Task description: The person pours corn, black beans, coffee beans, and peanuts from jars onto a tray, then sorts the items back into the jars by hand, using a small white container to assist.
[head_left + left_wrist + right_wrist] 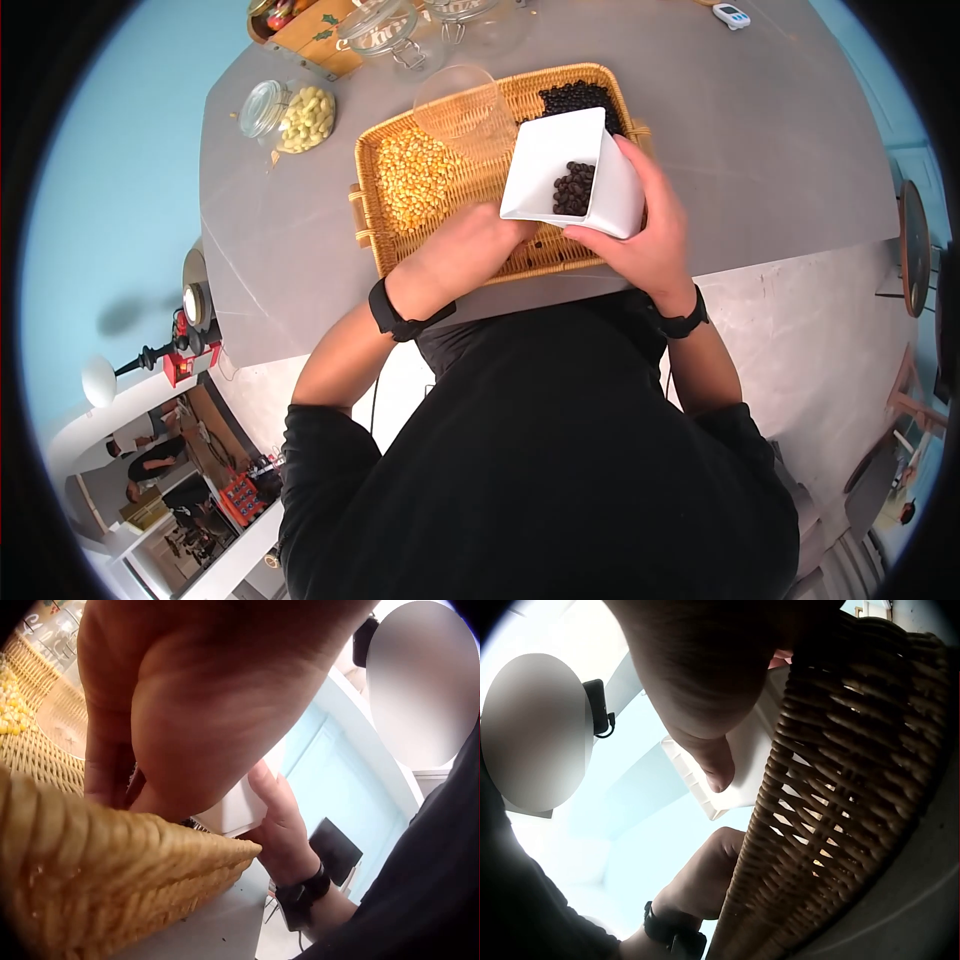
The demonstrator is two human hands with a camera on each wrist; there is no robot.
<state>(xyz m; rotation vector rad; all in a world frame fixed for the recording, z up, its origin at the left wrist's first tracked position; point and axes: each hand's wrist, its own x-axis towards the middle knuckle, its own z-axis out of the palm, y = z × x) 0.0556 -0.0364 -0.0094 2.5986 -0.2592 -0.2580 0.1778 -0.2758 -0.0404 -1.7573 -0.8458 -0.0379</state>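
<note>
My right hand grips a white square container by its side and lower edge, tilted over the right part of a wicker basket. Dark brown beans lie inside the container. My left hand reaches down into the basket beside the container's lower left corner; its fingers are hidden in the head view, and the left wrist view shows mostly the palm side. Yellow corn kernels lie in the basket's left part, black beans in its upper right corner. A clear plastic container sits between them.
A glass jar of pale nuts stands left of the basket. Behind it are more clip-lid jars and a wooden box. A small white timer lies at the table's far right. The grey table ends near my body.
</note>
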